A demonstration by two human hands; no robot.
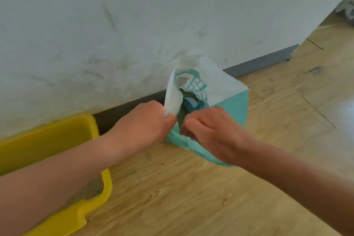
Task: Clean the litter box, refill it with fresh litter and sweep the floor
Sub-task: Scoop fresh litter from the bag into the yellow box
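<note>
One bag: your bag (226, 101) stands on the floor (191, 197) by the skirting (258, 63), just right of the box. It is white above and teal below, and its mouth is pulled apart.
Print: a teal window-like grid and a grey shape sit on the white part. Any lettering is too blurred for you to read.
Left hand: your left hand (145, 122) is closed on the white flap at the left side of the mouth. The flap is pinched between thumb and curled fingers and sticks up above the fist.
Right hand: your right hand (210, 130) is curled at the nearer right edge of the mouth and grips the teal part there.
Two fists: they sit near each other, a narrow gap between them over the opening.
Scoop: one blue scoop (193, 102) lies inside the bag, seen through the opening and partly hidden by the flap.
Litter: grey-brown litter (181, 114) shows in the bag under the scoop.
Box: one yellow box (107, 184) sits at lower left along the wall. Your left forearm crosses above it, and a sandy patch lies in its right end.
Floor: light wood planks, with a few loose grains beside the box.
Wall: one white wall (115, 25) streaked with grey scuffs. The dark grey skirting runs along its foot to a corner at right.
</note>
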